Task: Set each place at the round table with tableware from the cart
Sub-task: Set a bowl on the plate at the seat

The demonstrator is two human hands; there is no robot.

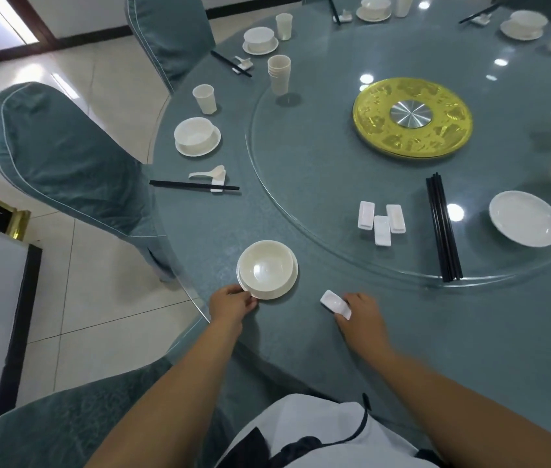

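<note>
Rest (334,304), the small white chopstick piece, is pinched under the fingertips of the right hand (361,315) on the table (301,332), its long axis running from the fingers up and away to the left, toward the bowl. The bowl (267,266) sits on its saucer (275,292) just ahead of the left hand (230,304), whose curled fingers grip the saucer's near rim. Between the two hands a bare strip of table is left. The chopsticks (443,228) lie well ahead of the right hand and slightly to its right, on the glass turntable (301,184), long axis pointing away from the person; three spare rests (382,219) lie just left of them. The right hand is judged the nearer for fetching a pair.
</note>
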